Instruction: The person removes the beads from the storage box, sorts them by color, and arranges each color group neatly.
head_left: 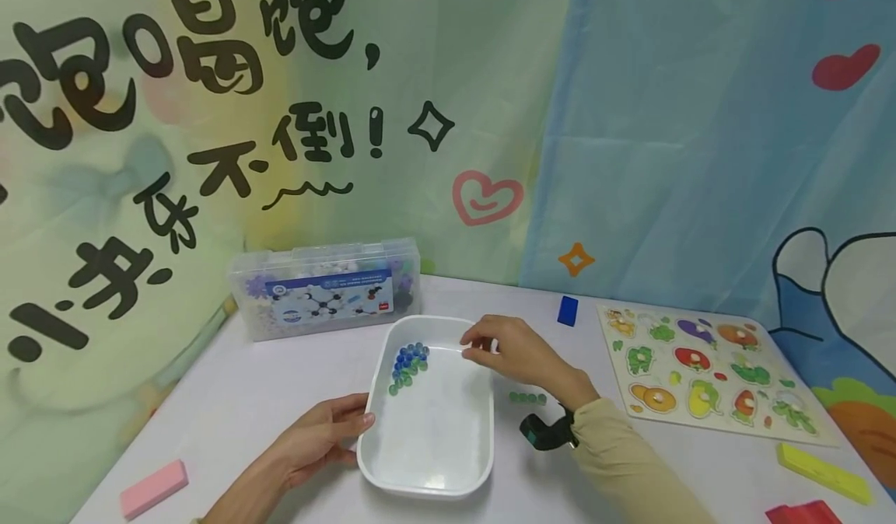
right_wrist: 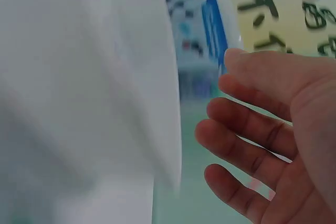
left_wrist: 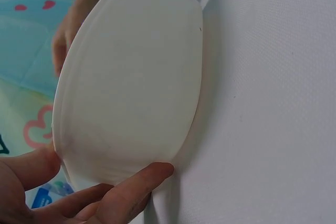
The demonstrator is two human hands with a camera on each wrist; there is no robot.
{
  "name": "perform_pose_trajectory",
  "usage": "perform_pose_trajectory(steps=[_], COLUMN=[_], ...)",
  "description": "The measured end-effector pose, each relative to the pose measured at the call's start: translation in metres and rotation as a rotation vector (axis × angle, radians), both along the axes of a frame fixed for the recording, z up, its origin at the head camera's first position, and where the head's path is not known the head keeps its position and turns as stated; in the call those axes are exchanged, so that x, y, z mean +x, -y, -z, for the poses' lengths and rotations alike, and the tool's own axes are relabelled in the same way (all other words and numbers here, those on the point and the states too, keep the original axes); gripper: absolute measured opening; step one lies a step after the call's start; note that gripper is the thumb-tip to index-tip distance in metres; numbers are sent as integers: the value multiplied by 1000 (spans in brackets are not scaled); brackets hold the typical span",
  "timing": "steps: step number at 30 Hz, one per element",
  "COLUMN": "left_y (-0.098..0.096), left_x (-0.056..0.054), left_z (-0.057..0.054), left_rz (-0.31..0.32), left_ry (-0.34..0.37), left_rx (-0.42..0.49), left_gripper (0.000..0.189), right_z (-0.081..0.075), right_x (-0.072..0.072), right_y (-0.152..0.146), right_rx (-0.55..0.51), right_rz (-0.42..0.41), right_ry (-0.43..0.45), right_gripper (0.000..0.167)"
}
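A white tray (head_left: 427, 446) stands tilted up, its far end raised, in the middle of the head view. Blue marbles (head_left: 402, 361) and green marbles (head_left: 400, 385) are bunched along its far left side. At the near left edge my left hand (head_left: 323, 437) grips the tray, thumb over the rim and fingers against the outside; the left wrist view shows these fingers (left_wrist: 137, 184) on the underside. Over the tray's far right corner is my right hand (head_left: 514, 351), its fingers loosely bent with nothing between them, beside the rim in the right wrist view.
Several green marbles (head_left: 526, 398) lie in a row right of the tray. Behind it stands a clear plastic box (head_left: 325, 291) of small pieces. A vegetable puzzle board (head_left: 707, 376), a blue block (head_left: 568, 311), a yellow block (head_left: 823, 473) and a pink block (head_left: 154, 490) lie around.
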State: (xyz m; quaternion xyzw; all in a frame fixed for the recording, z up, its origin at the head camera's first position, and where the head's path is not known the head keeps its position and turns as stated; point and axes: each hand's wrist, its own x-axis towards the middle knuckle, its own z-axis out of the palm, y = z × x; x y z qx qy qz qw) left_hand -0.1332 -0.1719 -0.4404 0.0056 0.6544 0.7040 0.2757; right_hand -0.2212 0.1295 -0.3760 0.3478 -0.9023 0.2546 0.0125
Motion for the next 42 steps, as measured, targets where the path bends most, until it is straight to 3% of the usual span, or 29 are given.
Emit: perform_pose_trajectory(steps=[5,12,21,31,42], left_y=[0,2,3,3,2], left_x=[0,2,0,-1,-2], left_z=[0,0,2,4,5], left_rz=[7,42,44,53,62], left_ry=[-10,-53,-44,-35,-33], left_rx=[20,78,63,68,69], left_gripper=[69,67,67,68,68], right_z=[1,25,48,52,53], right_x=[-5,-11,-14,-11,-9], right_y=[48,88,97,101,101], right_rx=[25,82,180,283,308], right_rz=[-102,-190,-184,-141,-159], right_ry=[50,101,115,103,62], right_gripper=[18,15,16,17,15])
